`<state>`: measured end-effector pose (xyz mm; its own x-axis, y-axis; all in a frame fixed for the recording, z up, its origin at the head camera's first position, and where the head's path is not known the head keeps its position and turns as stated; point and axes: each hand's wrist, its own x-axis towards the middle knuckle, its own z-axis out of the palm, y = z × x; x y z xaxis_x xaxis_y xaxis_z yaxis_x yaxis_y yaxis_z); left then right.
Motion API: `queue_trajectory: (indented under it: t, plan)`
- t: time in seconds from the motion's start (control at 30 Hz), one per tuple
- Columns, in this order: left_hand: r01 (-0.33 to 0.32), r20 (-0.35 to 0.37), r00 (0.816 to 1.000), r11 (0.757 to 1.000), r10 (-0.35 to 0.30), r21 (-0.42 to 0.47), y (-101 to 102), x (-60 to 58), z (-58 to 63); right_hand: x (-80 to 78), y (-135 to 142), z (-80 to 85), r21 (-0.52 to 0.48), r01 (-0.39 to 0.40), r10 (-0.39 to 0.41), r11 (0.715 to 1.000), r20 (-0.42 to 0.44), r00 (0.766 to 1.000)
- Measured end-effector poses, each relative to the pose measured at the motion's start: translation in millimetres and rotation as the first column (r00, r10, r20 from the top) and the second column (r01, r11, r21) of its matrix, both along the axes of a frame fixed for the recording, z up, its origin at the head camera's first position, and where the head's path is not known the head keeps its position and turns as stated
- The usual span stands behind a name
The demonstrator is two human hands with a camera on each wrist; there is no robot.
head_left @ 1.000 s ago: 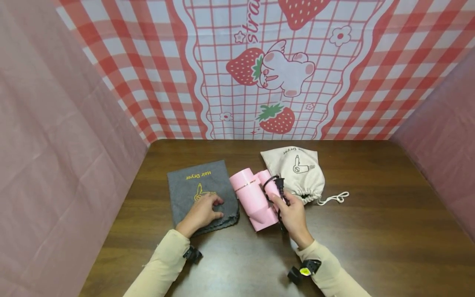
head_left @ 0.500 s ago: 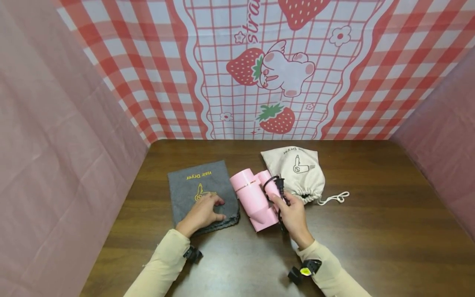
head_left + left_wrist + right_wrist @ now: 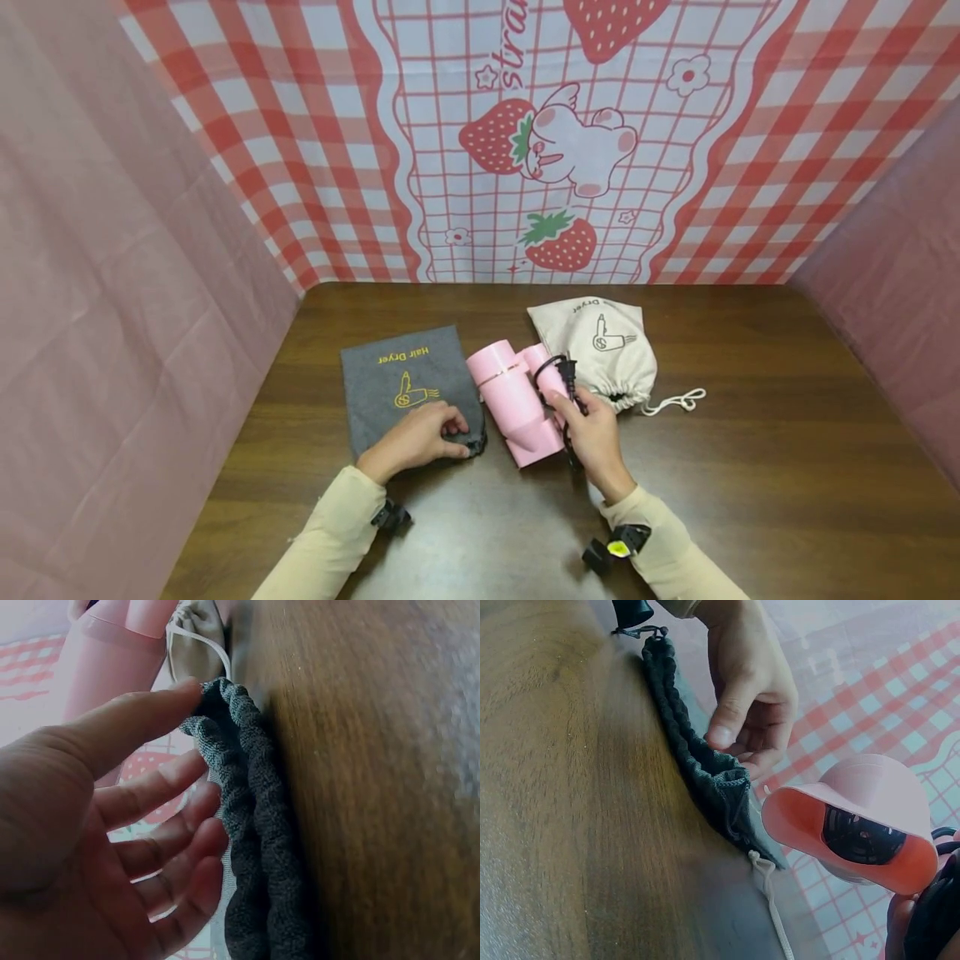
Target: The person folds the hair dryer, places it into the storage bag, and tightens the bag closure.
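Observation:
My right hand [image 3: 596, 429] grips a pink hair dryer [image 3: 510, 400] by its handle, along with the black cord [image 3: 566, 372] looped round it. The wide nozzle [image 3: 870, 769] faces the camera in the right wrist view. My left hand [image 3: 420, 435] lies over the near right part of a grey drawstring bag [image 3: 382, 387] printed "Hair Dryer". In the left wrist view the thumb is at the corner of the bag's gathered mouth [image 3: 255, 780], the other fingers loosely bent beside the upper edge. The mouth gapes slightly there. No firm pinch shows.
A cream drawstring bag [image 3: 611, 346] with a hair dryer print lies behind and right of the dryer, its white string [image 3: 678, 399] trailing right. All rest on a brown wooden table [image 3: 765, 433]. A checked strawberry cloth [image 3: 315, 167] hangs behind.
My left hand has slid rightward along the grey bag to its mouth's right corner, uncovering more of the yellow print. The right hand and hair dryer have barely moved.

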<state>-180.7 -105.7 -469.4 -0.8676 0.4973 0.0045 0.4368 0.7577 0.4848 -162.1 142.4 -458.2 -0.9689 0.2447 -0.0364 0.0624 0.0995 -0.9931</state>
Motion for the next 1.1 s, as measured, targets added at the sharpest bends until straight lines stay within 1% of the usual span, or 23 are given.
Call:
queue_trajectory:
  t: [0.1, 0.3, 0.43, 0.5, 0.6, 0.7, 0.87, 1.0, 1.1]
  plan:
    - [0.018, -0.003, 1.0, 0.999, -0.018, -0.033, -1, 1.9, 0.1, -0.2, 0, -1.5, 0.006, -0.002, 0.002, 1.0, 0.001, 1.0]
    - [0.005, 0.015, 1.0, 0.997, -0.004, -0.077, -5, 4.4, 2.7, 0.2, 1, -2.8, 0.009, -0.003, 0.003, 1.0, 0.001, 1.0]
    - [0.013, 0.037, 0.999, 0.994, -0.009, -0.109, -9, 6.0, 6.3, 0.6, 1, -3.3, 0.002, -0.018, 0.018, 1.0, -0.008, 1.0]
    - [0.018, 0.034, 0.999, 0.993, -0.014, -0.113, -11, 6.3, 6.7, 1.1, 0, -3.2, 0.001, -0.022, 0.022, 1.0, -0.006, 1.0]
    - [-0.002, 0.012, 1.0, 0.997, 0.003, -0.08, -11, 4.7, 5.9, 0.7, 1, -3.0, 0.013, -0.018, 0.018, 1.0, 0.0, 1.0]
    - [-0.042, -0.015, 0.999, 0.998, 0.042, -0.036, -10, 0.2, 4.4, -1.8, 3, -0.5, 0.048, -0.011, 0.011, 0.999, -0.005, 1.0]
    - [-0.102, -0.017, 0.995, 0.995, 0.102, 0.003, -10, -4.9, 2.0, -5.5, 7, 4.9, 0.084, -0.003, 0.004, 0.996, -0.015, 1.0]
    - [-0.134, -0.018, 0.991, 0.991, 0.134, 0.028, -9, -8.8, 2.1, -6.7, 10, 7.0, 0.046, 0.001, -0.002, 0.999, 0.006, 1.0]
    - [-0.147, -0.048, 0.988, 0.988, 0.15, 0.048, -7, -11.4, 2.2, -7.0, 11, 7.4, 0.025, 0.005, -0.005, 1.0, 0.018, 1.0]
